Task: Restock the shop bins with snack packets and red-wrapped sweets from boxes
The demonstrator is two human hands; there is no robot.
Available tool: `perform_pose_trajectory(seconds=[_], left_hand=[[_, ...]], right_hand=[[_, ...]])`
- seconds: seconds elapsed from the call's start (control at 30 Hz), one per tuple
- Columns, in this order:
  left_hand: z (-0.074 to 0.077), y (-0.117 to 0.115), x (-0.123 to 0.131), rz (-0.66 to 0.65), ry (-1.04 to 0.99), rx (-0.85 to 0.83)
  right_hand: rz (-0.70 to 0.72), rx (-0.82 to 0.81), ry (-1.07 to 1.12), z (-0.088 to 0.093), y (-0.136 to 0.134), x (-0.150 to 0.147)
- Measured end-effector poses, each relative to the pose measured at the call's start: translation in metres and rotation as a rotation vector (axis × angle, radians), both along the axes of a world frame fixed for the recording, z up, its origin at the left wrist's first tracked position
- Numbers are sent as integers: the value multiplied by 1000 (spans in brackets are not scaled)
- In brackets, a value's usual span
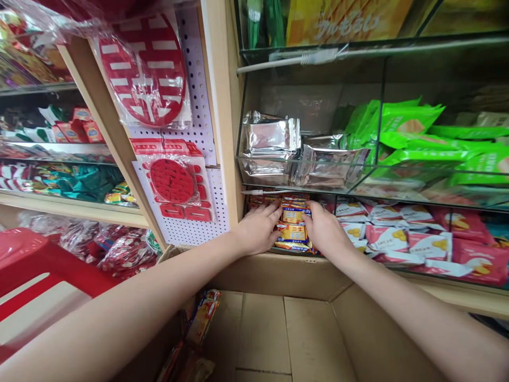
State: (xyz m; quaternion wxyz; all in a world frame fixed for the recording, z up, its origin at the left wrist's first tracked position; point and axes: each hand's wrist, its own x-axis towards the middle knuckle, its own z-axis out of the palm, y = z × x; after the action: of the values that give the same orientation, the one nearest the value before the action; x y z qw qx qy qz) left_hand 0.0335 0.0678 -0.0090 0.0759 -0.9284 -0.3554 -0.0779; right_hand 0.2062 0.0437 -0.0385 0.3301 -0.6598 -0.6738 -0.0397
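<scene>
Several small yellow, blue and red snack packets fill a low compartment at the centre of the shelf unit. My left hand presses on their left side, its fingers slightly apart and reaching over the edge. From the right, my right hand bears on the same packets with thumb and fingers. The packets are squeezed between both hands. Below my forearms stands an open cardboard box, with a few orange and yellow packets lying along its left side.
Glass-fronted compartments above hold silver packets and green packets. White and pink packets lie to the right. Red paper decorations hang on a pegboard at left. A red plastic stool is at lower left.
</scene>
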Motion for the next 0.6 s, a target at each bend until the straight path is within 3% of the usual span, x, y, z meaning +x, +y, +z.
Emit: perform_pose_trajectory(seconds=[0.17,0.33,0.53,0.6], left_hand=[[1,-4,0,11,24,32],[0,-4,1,23,0,10],[-1,-4,0,1,-75,-4],[0,-5,-1,-25,-161,-12]], right_hand=[[71,-2,-13,-4,7,2],[21,94,-88,-8,5,2],[51,74,-195,-1,-7,4],[87,132,-171,3,-11,7]])
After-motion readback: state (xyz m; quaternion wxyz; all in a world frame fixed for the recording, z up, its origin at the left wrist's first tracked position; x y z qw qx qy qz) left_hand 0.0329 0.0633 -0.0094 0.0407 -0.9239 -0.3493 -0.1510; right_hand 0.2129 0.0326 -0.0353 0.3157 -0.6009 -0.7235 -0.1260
